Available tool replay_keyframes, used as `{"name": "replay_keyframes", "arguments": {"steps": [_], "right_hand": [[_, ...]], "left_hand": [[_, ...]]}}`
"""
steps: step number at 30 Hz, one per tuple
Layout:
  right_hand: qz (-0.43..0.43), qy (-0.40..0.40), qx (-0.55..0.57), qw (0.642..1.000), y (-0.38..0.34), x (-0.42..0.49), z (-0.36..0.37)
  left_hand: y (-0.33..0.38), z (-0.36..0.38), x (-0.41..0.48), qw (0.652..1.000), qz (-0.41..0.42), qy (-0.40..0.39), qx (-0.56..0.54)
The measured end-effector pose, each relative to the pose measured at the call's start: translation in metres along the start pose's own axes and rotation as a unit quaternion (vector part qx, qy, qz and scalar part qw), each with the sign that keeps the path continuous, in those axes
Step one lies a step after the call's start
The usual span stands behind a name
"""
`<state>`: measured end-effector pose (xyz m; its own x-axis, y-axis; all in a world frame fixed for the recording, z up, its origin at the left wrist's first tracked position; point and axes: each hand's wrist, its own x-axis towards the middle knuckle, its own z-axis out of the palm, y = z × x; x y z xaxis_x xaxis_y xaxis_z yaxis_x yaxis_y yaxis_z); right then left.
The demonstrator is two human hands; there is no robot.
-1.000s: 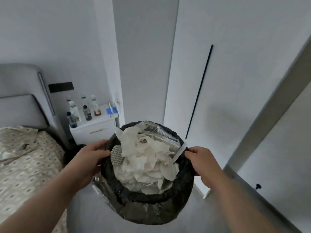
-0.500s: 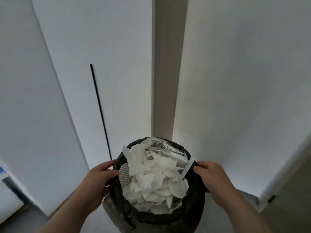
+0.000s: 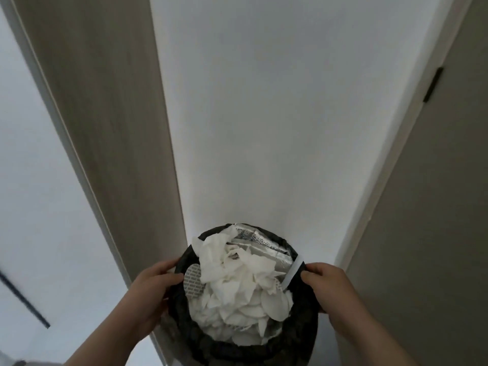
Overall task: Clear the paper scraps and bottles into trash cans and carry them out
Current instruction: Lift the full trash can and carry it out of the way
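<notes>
I hold a round trash can (image 3: 303, 331) lined with a black bag in front of me, low in the view. It is heaped with crumpled white paper scraps (image 3: 237, 283) and a silvery foil wrapper (image 3: 264, 245) at its far side. My left hand (image 3: 153, 294) grips the can's left rim. On the opposite rim my right hand (image 3: 327, 289) holds tight, next to a white strip (image 3: 293, 272) sticking out. No bottles are in view.
A white wall (image 3: 264, 114) stands straight ahead. A beige door frame post (image 3: 105, 114) runs up on the left. To the right is a beige door (image 3: 435, 220) with a dark hinge (image 3: 433, 84).
The view has swung right: the bed, nightstand and bottles left the frame, and the wall, door post and right-hand door came in. Both hands keep their grip on the can.
</notes>
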<state>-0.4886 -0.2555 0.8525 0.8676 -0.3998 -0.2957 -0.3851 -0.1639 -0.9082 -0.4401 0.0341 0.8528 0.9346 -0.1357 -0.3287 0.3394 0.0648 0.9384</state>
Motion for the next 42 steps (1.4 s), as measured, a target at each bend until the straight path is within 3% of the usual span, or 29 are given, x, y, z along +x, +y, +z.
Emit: {"name": "replay_keyframes", "arguments": {"steps": [16, 25, 32, 42], "right_hand": [[0.057, 0.049, -0.011, 0.997, -0.032, 0.2, 0.017], [0.09, -0.029, -0.058, 0.994, 0.005, 0.32, 0.03], [0.108, -0.08, -0.158, 0.978, 0.079, 0.407, 0.081], [0.176, -0.073, -0.164, 0.968, 0.234, 0.507, 0.195]], "left_hand": [[0.022, 0.036, 0.245, 0.997, -0.046, -0.036, 0.057], [-0.007, 0.062, 0.326, 0.99, -0.113, 0.024, 0.076], [-0.095, 0.047, 0.4, 0.977, -0.168, 0.075, 0.109], [-0.258, -0.016, 0.522, 0.954, -0.246, 0.112, 0.129]]}}
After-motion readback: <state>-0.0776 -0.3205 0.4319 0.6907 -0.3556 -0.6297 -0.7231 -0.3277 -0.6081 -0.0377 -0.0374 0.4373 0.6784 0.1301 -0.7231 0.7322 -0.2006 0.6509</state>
